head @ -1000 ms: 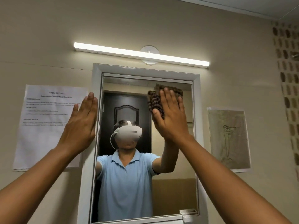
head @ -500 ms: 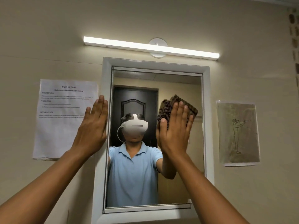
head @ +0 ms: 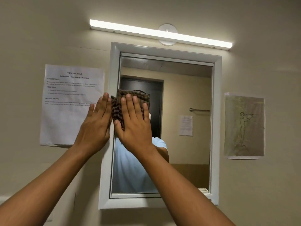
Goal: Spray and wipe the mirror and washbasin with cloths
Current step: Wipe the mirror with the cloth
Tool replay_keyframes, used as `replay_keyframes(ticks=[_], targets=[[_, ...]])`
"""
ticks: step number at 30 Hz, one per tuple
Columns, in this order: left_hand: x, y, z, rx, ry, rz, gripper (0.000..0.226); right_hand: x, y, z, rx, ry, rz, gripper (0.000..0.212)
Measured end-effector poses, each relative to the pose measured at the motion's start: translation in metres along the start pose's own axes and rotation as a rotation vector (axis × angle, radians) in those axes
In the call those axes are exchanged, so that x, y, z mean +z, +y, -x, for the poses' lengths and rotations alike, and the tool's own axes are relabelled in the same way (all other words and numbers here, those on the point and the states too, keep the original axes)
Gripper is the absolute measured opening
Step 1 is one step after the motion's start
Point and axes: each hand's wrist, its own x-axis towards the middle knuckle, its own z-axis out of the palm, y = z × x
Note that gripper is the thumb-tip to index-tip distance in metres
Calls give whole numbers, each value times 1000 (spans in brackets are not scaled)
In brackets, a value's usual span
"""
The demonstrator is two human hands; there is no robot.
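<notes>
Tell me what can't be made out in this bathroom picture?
- Washbasin: not in the head view, cut off below the bottom edge.
- Spray bottle: nowhere in view.
- Part of the cloth: covered by the right hand pressing it to the mirror.
- Small print on the paper notice: too blurred to read, and the left hand overlaps its corner.

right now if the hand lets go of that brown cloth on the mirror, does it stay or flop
Probably flops and drops: the brown cloth looks soft and creased, and only the flat right hand pins it to the upright mirror. Likely light.
</notes>
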Motion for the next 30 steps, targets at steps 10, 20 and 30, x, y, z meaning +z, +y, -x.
replay_keyframes(ticks=[10,20,30], targets=[[3,14,11,-48,-30,-103,80,-35,114,53,53,-57,75,72],[7,25,37,-89,-95,-92,88,-43,159,103,413,49,82,71],[10,27,56,-70,-103,-29,73,-11,55,119,480,5,40,75]])
